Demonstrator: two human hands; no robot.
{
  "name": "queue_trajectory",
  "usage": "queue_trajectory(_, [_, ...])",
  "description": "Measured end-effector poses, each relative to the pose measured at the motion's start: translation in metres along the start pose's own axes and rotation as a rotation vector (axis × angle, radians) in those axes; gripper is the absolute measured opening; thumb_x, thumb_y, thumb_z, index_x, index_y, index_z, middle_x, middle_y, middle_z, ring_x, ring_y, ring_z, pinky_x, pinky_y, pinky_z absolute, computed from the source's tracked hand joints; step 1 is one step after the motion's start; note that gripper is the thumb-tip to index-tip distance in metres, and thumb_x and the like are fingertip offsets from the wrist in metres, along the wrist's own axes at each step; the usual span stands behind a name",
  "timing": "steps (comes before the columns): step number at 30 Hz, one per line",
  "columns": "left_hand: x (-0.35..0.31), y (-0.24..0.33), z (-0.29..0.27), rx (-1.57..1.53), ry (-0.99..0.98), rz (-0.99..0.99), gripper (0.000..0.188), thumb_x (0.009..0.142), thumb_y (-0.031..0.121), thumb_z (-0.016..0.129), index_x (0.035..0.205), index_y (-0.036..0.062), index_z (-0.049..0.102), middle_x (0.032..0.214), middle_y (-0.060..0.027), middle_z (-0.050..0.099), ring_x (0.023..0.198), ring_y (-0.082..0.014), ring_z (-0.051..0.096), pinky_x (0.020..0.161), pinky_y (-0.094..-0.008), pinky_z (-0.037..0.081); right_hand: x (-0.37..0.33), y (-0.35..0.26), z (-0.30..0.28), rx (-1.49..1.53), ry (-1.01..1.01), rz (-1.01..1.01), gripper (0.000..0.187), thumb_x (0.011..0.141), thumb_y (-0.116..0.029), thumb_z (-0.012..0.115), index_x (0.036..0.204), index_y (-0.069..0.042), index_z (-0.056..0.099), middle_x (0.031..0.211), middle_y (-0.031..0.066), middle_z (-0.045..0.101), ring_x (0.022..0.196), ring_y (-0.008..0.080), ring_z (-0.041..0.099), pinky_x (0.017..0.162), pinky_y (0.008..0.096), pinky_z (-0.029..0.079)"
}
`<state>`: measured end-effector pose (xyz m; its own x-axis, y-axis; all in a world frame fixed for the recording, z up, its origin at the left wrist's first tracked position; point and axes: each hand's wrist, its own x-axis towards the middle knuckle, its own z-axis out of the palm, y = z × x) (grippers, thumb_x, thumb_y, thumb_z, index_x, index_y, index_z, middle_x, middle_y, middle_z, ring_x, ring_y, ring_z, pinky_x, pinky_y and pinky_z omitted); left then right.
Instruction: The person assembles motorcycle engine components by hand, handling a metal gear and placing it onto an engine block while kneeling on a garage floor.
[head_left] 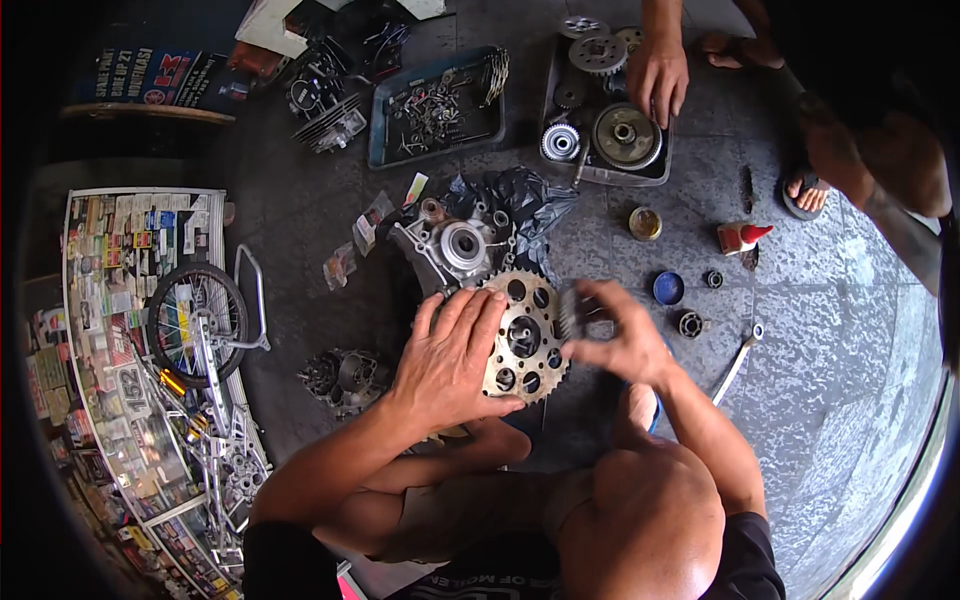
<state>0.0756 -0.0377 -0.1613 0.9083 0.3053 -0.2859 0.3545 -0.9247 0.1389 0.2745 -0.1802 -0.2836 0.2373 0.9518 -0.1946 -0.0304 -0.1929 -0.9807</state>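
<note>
The left hand (450, 355) is laid flat, fingers spread wide, on the left part of a gold sprocket (525, 337), which lies on the floor (820, 400) in front of the person's knees. The right hand (615, 335) is held just beside the sprocket's right edge, fingers narrowed around a small ribbed metal part (572, 312); what the part is cannot be told.

Directly behind the sprocket an engine case (455, 245) is found, touching or nearly touching its far edge, with a dark plastic sheet (530, 200) behind and to the right of it. Small packets (365, 225) lie to the left of the case. A dark finned engine part (345, 378) is placed near the left forearm.

To the right of the right hand, a blue cap (668, 288), a bearing (690, 323) and a wrench (738, 362) lie near one another. Farther back, a round tin (645, 222) and a red-capped bottle (742, 236) are seen.

At the far side, a blue tray (385, 130) of small hardware and a grey tray (655, 172) of gears are set side by side. Another person's hand (657, 78) is rested on the gears in the grey tray.
</note>
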Motion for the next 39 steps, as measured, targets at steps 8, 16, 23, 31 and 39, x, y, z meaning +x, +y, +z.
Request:
queue_trajectory(8, [0.002,-0.001,0.002,-0.029,0.024,0.022,0.117,0.056,0.056,0.085,0.144,-0.0021,0.036,0.14,-0.0198,0.047,0.134,-0.0349,0.04,0.111,-0.0534,0.026,0.012,-0.011,0.037,-0.158,-0.053,-0.258,0.084,0.068,-0.036,0.088,0.133,0.005,0.052,0.122,0.0243,0.055,0.114,0.0409,0.056,0.098,0.0426,0.048])
queue_trajectory(16, [-0.001,-0.005,0.007,0.009,0.03,0.049,0.097,0.055,0.06,0.083,0.131,0.0061,0.054,0.143,-0.0176,0.043,0.135,-0.0361,0.037,0.11,-0.0557,0.026,0.011,-0.003,0.044,-0.195,-0.036,-0.295,0.084,0.068,-0.036,0.088,0.135,-0.001,0.052,0.122,0.0214,0.052,0.114,0.0397,0.053,0.097,0.0448,0.047])
queue_trajectory(23, [0.001,-0.003,0.005,0.005,0.042,0.052,0.094,0.056,0.059,0.083,0.129,0.0068,0.055,0.143,-0.018,0.043,0.135,-0.0364,0.037,0.109,-0.056,0.026,0.012,0.001,0.044,-0.165,-0.04,-0.3,0.084,0.069,-0.038,0.087,0.136,-0.002,0.051,0.123,0.0211,0.052,0.114,0.0392,0.053,0.097,0.0441,0.047])
queue_trajectory(31, [0.0,-0.005,0.004,-0.029,0.036,0.057,0.091,0.058,0.058,0.083,0.127,0.006,0.057,0.143,-0.0182,0.043,0.134,-0.036,0.038,0.109,-0.0554,0.026,0.0,0.006,0.035,-0.173,0.049,-0.2,0.08,0.078,-0.04,0.082,0.138,0.001,0.048,0.13,0.0199,0.05,0.118,0.0339,0.053,0.098,0.0412,0.046])
queue_trajectory(39, [-0.001,-0.007,0.003,-0.036,0.035,0.058,0.091,0.059,0.06,0.082,0.127,0.0059,0.057,0.142,-0.0182,0.043,0.134,-0.0356,0.038,0.11,-0.0552,0.026,-0.01,0.025,0.034,-0.062,0.022,0.092,0.07,0.086,-0.032,0.075,0.138,0.006,0.048,0.122,0.026,0.057,0.107,0.0346,0.061,0.092,0.0398,0.05])
